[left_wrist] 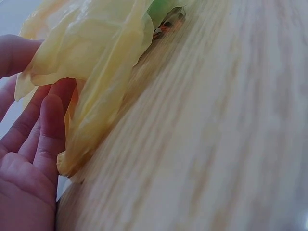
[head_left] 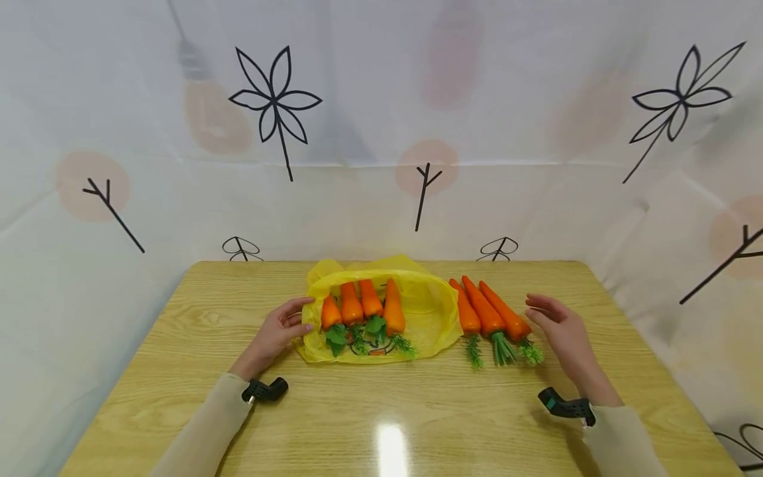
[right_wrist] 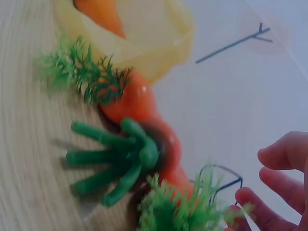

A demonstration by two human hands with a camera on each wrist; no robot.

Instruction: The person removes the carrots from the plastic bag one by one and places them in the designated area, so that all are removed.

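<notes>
A yellow plastic bag [head_left: 432,331] lies on its side with its mouth toward me. Several orange toy carrots [head_left: 394,308] lie in it, their green tops [head_left: 336,338] at the opening. At the bag's left rim my left hand [head_left: 280,331] holds the thin plastic between thumb and fingers; in the left wrist view some fingertips go behind the yellow film [left_wrist: 101,53]. Three more carrots [head_left: 485,311] lie side by side to the right of the bag, tips pointing away. My right hand [head_left: 563,331] hovers just right of them, fingers loosely bent, holding nothing.
Everything lies on a light wood-grain table [head_left: 334,411]. A white cloth [head_left: 369,212] printed with black plant drawings hangs behind and beside it. Each wrist wears a black camera band [head_left: 265,389].
</notes>
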